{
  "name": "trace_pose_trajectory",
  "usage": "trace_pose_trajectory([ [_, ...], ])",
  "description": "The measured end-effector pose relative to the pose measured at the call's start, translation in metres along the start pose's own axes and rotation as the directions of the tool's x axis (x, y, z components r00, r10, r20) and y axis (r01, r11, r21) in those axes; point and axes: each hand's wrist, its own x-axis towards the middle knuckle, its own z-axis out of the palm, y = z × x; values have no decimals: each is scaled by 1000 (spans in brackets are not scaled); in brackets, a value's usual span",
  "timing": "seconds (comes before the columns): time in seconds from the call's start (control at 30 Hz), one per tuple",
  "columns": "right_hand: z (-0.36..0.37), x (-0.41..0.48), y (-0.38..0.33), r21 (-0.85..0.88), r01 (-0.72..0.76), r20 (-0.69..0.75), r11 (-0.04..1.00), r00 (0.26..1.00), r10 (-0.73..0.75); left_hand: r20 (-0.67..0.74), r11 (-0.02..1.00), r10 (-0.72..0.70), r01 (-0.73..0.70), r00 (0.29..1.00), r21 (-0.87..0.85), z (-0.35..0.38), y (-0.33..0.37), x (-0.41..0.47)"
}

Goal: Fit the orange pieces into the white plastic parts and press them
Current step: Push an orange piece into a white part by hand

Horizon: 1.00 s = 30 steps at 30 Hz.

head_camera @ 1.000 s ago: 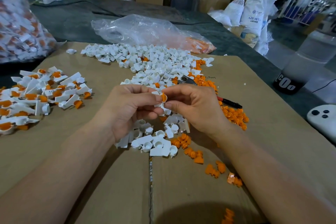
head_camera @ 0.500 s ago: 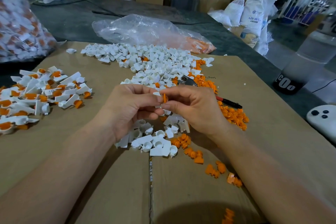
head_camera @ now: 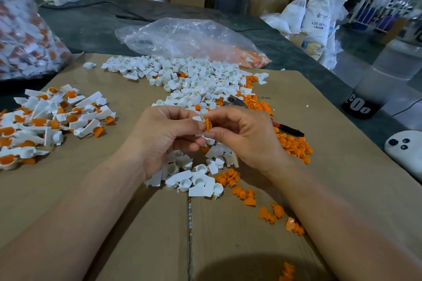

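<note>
In the head view, a white plastic part is being pinched by the curled fingers of the left hand, raised above the cardboard-covered desk. An orange piece is being pinched between thumb and forefinger of the right hand, standing roughly upright against the part's right side. A leftward push from the right hand is judged to be needed; whether the piece is seated cannot be told.
</note>
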Motion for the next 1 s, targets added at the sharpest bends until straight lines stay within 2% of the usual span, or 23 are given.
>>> trace_pose_trajectory([
  [0.17,0,0,1,-29,-8,-1,1000,1000,8,-9,1000,4,-4,1000,19,0,-1,0],
  [0.3,1,0,2,22,-32,0,999,999,32,2,1000,13,-13,1000,12,-1,-1,0],
  [0.53,1,0,0,1,20,-26,1000,999,-20,3,999,27,-27,1000,31,0,-2,-1],
  [0.7,0,0,1,115,-106,20,988,994,104,-10,999,36,-36,999,20,-1,-2,0],
  [1.0,-1,2,-5,231,-202,51,952,979,196,-8,997,60,-60,998,41,-1,-3,3],
])
